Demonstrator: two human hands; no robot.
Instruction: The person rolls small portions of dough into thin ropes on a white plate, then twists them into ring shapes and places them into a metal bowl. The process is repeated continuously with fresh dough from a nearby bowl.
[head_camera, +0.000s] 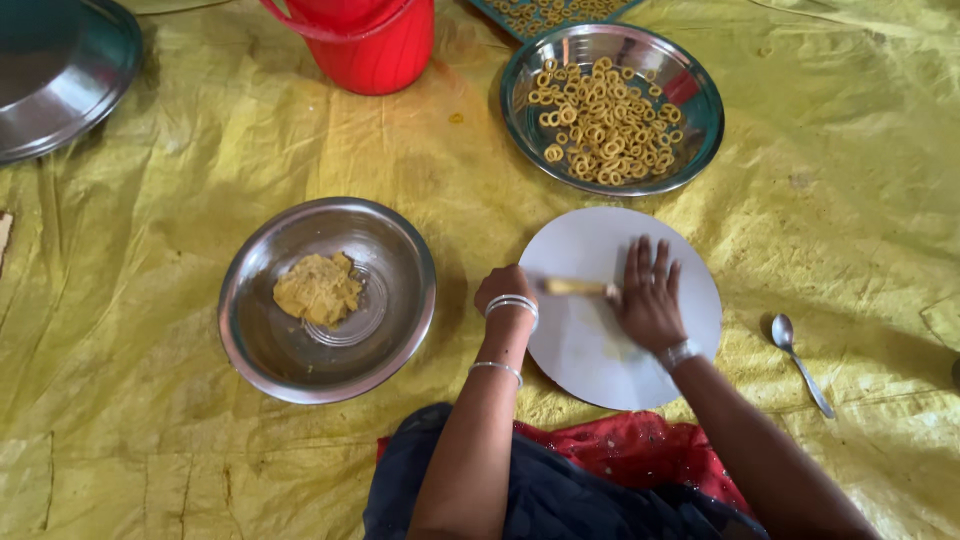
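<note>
A thin rope of yellow dough (575, 288) lies across the round white board (585, 360) on the yellow sheet (150, 440). The right hand (648, 295) presses flat on it, fingers spread; the left hand (505, 290) pinches its free end. Left of the board stands a steel bowl (400, 250) with a dough lump (318, 288); beyond the board, a steel plate (520, 90) of dough rings (605, 120).

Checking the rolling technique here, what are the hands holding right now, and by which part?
A thin rope of yellow dough on the round white board. The left hand pinches its left end; the right hand lies flat over its right end.
</note>
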